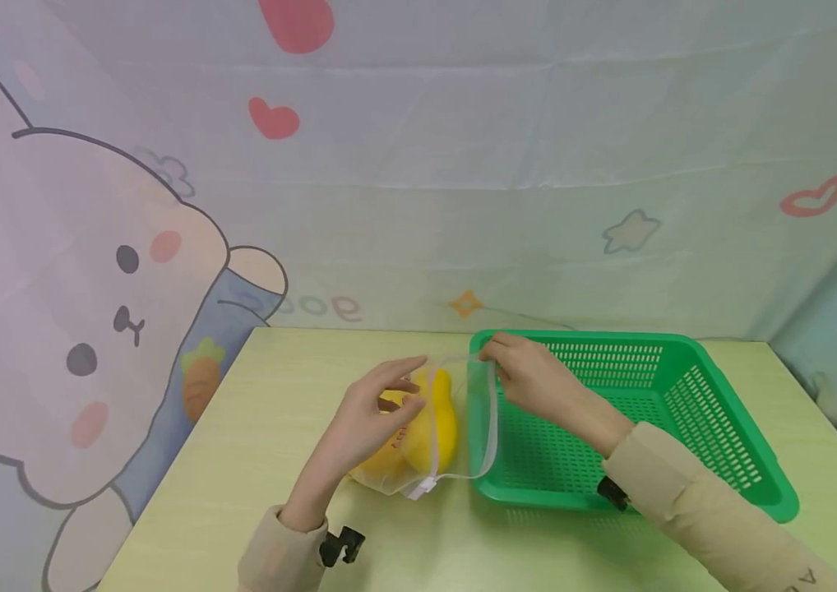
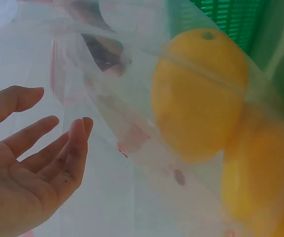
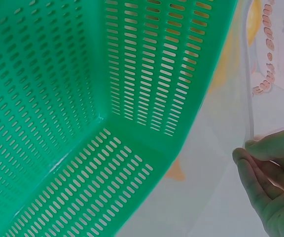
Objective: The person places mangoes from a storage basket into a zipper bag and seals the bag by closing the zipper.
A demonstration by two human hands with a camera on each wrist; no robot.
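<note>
A clear zip bag (image 1: 494, 411) with red print lies on the table, its white-edged mouth towards the right. Inside it are yellow fruits, among them a pear-shaped one (image 1: 444, 432) and, in the left wrist view, a rounded orange-yellow one (image 2: 201, 98). My right hand (image 1: 537, 380) pinches the far corner of the bag's mouth between thumb and fingers, beside the basket's rim. Over the bag's left part, my left hand (image 1: 370, 419) has its fingers apart and loosely bent, with nothing between them. A white slider (image 1: 422, 487) sits at the bag's near edge.
Just right of the bag stands a green plastic basket (image 1: 685, 353) with slotted walls; the bag's mouth overlaps its left rim in the head view. The pale yellow table (image 1: 204, 493) ends at a printed cloth backdrop (image 1: 418, 205) behind.
</note>
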